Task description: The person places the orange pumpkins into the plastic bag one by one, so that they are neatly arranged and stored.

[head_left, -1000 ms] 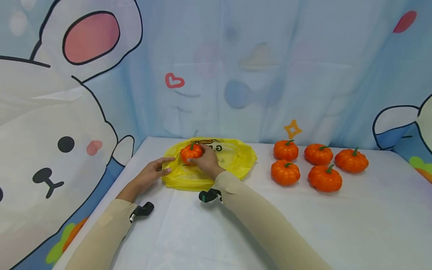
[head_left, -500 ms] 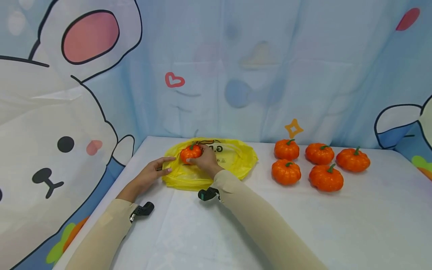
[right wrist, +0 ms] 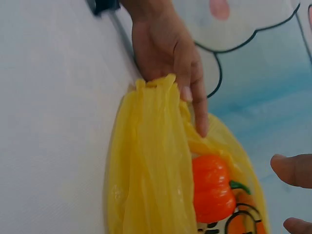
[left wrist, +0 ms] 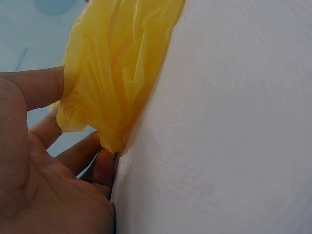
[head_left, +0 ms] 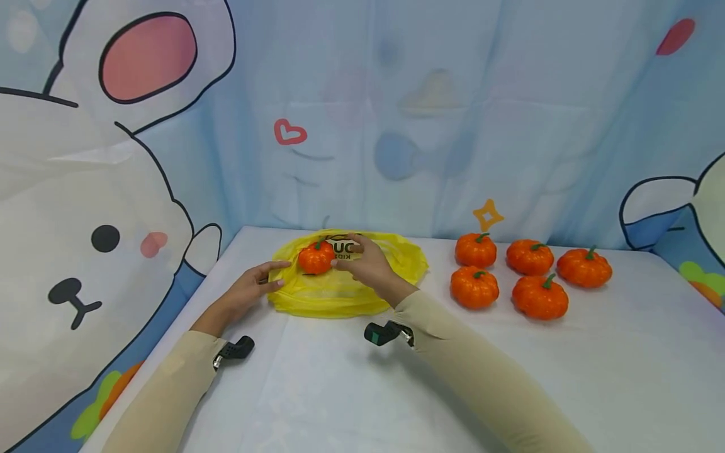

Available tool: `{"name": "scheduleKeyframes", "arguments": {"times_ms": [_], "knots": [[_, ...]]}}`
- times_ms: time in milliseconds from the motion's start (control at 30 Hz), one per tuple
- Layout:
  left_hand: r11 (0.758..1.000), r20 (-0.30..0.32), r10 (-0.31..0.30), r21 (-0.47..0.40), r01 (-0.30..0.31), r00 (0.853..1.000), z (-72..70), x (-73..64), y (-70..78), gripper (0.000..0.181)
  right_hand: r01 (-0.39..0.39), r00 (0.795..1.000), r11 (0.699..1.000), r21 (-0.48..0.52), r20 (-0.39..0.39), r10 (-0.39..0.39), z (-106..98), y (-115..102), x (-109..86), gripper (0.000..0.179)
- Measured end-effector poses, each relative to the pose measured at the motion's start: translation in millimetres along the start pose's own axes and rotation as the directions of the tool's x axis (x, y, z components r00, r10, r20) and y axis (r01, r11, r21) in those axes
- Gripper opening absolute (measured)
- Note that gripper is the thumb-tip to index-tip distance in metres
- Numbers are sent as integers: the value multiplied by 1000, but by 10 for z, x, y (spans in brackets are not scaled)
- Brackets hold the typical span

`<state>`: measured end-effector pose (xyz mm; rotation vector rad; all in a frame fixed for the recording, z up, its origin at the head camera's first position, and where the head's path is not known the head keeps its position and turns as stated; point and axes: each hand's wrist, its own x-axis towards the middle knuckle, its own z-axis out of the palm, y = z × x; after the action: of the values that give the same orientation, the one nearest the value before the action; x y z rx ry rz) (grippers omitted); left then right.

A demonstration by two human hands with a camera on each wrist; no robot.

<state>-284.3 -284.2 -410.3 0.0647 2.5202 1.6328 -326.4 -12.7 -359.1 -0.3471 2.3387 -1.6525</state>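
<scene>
A small orange pumpkin [head_left: 316, 258] with a green stem lies at the left end of a yellow plastic bag [head_left: 340, 302]. The bag lies on the table with dark print showing. At the bag's left edge my left hand [head_left: 240, 296] touches the plastic, fingers extended and thumb apart. The left wrist view shows the bag's gathered edge [left wrist: 112, 97] against those fingers, the thumb tip partly hidden. My right hand [head_left: 372, 267] is over the bag just right of the pumpkin, fingers spread and apart from it. In the right wrist view, only its fingertips [right wrist: 295, 170] appear at the right edge.
Several more orange pumpkins stand in a group on the right, among them a front one [head_left: 540, 298] and a far-right one [head_left: 584, 268]. A white cloth [head_left: 317, 384] covers the table. A printed blue curtain [head_left: 442, 157] hangs behind it.
My right hand has let go of the pumpkin and moved right, uncovering more of the bag's print. The left hand stays at the bag's edge. The pumpkin rests where it was.
</scene>
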Motion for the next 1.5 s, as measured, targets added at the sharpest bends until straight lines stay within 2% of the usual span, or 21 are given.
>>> {"name": "scheduleKeyframes", "arguments": {"times_ms": [200,400,533,633,733,767,867,967,1033,1100,1233,1367,1500], "knots": [[1000,4,5,-5,-5,1000,-16,-5,13,49,103,995,989,-103,-1,-103,-342,-18,-431,78],[1000,9,3,-5,-3,1000,-7,-14,24,50,178,981,966,-187,-49,-190,-868,57,-818,78],[1000,-1,-13,9,13,1000,-14,-31,21,50,206,964,948,-241,-113,-239,-1304,123,-1025,79],[1000,-8,-19,14,19,1000,-22,-48,1,50,190,940,932,-308,-217,-263,-1667,182,-1143,80],[1000,6,-8,12,7,1000,-14,-44,-15,50,99,888,933,-345,-393,-240,-2051,267,-1225,79],[1000,11,-5,10,4,1000,-9,-36,-20,50,59,860,938,-342,-459,-221,-2191,309,-1242,77],[1000,24,-2,15,1,1000,-4,-24,-26,50,-58,758,959,-279,-637,-140,-2595,428,-1265,74],[1000,15,-11,25,11,1000,-19,-32,-24,51,-128,665,973,-193,-744,-60,-2967,570,-1257,73],[999,5,-17,30,17,1000,-34,-41,-23,51,-155,640,979,-136,-768,-5,-3160,686,-1244,75],[1000,5,-14,27,14,1000,-48,-43,-23,51,-187,635,980,-73,-770,64,-3301,831,-1226,79],[1000,16,-11,9,11,1000,-58,-43,-22,51,-244,667,970,24,-722,185,-3469,1138,-1175,92],[1000,28,-6,8,6,1000,-45,-44,-9,52,-289,701,956,49,-669,246,-3553,1378,-1129,97],[999,34,9,33,-10,999,-24,-23,18,51,-311,721,949,52,-638,272,-3611,1545,-1119,95]]}}
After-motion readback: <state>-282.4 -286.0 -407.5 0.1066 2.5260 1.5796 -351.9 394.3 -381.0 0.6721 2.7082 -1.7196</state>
